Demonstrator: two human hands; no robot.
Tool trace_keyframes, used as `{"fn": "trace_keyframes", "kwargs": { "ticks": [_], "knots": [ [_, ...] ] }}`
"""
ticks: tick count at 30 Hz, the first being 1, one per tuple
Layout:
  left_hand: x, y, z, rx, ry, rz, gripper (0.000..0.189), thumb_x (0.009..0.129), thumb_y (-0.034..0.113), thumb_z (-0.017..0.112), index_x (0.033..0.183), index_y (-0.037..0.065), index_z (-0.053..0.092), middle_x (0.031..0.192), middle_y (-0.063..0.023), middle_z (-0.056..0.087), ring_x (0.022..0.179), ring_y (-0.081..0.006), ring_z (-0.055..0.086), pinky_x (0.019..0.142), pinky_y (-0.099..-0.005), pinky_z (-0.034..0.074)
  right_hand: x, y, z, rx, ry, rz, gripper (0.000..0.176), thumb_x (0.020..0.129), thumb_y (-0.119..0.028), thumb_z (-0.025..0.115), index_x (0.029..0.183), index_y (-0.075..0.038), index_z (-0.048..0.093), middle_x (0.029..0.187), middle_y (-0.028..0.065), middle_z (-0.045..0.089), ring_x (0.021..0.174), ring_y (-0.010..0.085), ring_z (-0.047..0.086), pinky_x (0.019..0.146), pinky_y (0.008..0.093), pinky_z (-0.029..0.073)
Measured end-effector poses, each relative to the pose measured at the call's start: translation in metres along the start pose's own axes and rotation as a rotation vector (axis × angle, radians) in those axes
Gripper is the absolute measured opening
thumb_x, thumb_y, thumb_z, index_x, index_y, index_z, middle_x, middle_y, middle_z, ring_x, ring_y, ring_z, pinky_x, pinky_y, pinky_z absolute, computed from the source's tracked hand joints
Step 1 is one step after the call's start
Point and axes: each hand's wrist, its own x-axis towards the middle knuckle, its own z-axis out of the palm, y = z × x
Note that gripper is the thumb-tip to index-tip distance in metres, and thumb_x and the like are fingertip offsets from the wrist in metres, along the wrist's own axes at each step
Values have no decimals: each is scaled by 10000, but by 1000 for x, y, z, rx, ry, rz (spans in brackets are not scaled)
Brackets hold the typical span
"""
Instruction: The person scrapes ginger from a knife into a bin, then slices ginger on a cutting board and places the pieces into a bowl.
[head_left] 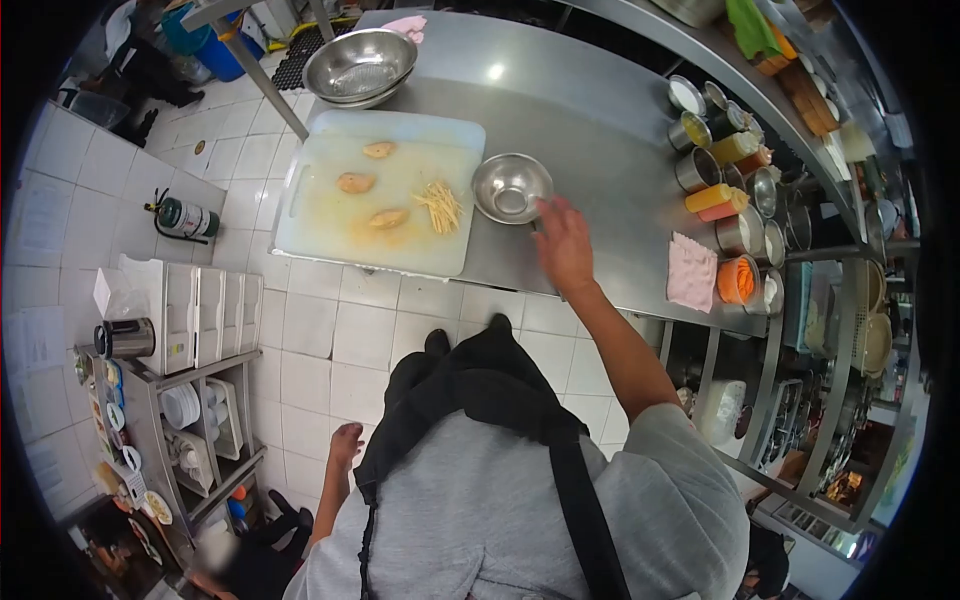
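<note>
My right hand (564, 243) is over the front edge of the steel table, its fingers apart at the right rim of a small metal bowl (512, 188). That bowl looks empty and stands just right of a white cutting board (335, 225). Three pale tan pieces lie on the board, one of them in the middle (356, 183), with a pile of thin pale sticks (439, 207) near its right edge. My left hand (346, 442) hangs low beside my body, away from the table, its fingers curled; whether it holds anything cannot be made out.
Stacked metal bowls (360, 68) stand behind the board. On the right are a pink cloth (691, 272), a container of orange pieces (737, 280), squeeze bottles (735, 148) and steel pots. A fire extinguisher (187, 217) is at the left wall; another person is at the lower left.
</note>
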Motion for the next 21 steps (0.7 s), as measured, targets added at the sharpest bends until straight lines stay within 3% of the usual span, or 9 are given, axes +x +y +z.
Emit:
{"fn": "trace_keyframes", "kwargs": {
  "ticks": [2,4,8,13,15,17,19,20,21],
  "knots": [
    [-2,29,9,2,-66,133,386,1041,369,759,1305,89,731,1080,-39,777,889,-185,727,734,-358,564,-13,2,-2,-29,22,38,575,917,-164,822,1465,-138,651,1388,182,668,1214,386,643,1050,512,544],
    [-8,85,30,18,-7,311,390,1052,322,757,1318,37,742,1108,-67,786,922,-185,735,810,-348,589,-34,10,-2,93,-281,318,766,892,-233,858,1575,-144,523,1387,229,638,1252,438,638,1047,557,558],
    [-53,261,74,230,81,662,437,1048,299,764,1349,-17,733,1274,-165,795,1198,-254,742,1002,-374,584,-39,19,5,160,-513,411,770,872,-200,840,1564,-126,510,1371,233,643,1223,452,666,1013,563,578],
    [-80,450,130,749,421,1157,461,974,310,814,1313,14,711,1159,-196,771,1107,-397,703,934,-515,550,-48,29,-11,143,-446,461,603,875,-64,724,1449,-126,548,1265,214,698,1162,457,697,978,546,593],
    [-71,497,156,945,569,1238,538,970,438,793,1294,17,708,1111,-212,765,1129,-402,680,952,-565,516,-62,44,-25,145,-450,500,583,875,-56,715,1430,-126,552,1260,213,703,1162,447,699,966,548,594],
    [-61,533,182,1094,558,1135,603,972,524,756,1291,15,710,1106,-221,765,1148,-408,674,953,-574,513,-78,59,-42,140,-451,540,563,874,-48,706,1412,-127,557,1254,212,709,1162,436,702,953,550,595],
    [-58,556,204,1238,544,1029,675,973,611,718,1287,13,713,1102,-229,766,1167,-414,668,953,-584,510,-92,66,-60,193,-355,548,518,896,-23,664,1394,-110,548,1106,203,745,1054,436,733,882,550,589],
    [-60,565,213,1288,488,897,781,973,669,678,1371,-2,680,1144,-245,759,1193,-427,676,1007,-588,502,-96,67,-70,202,-355,554,518,896,-23,664,1394,-110,548,1106,203,745,1054,436,733,882,550,589],
    [-60,571,222,1332,432,762,888,972,728,637,1456,-17,648,1187,-260,752,1218,-440,684,1060,-593,494,-98,67,-81,266,-373,671,483,916,-17,646,1382,-97,549,980,181,724,933,404,731,813,515,574]
  ]
}}
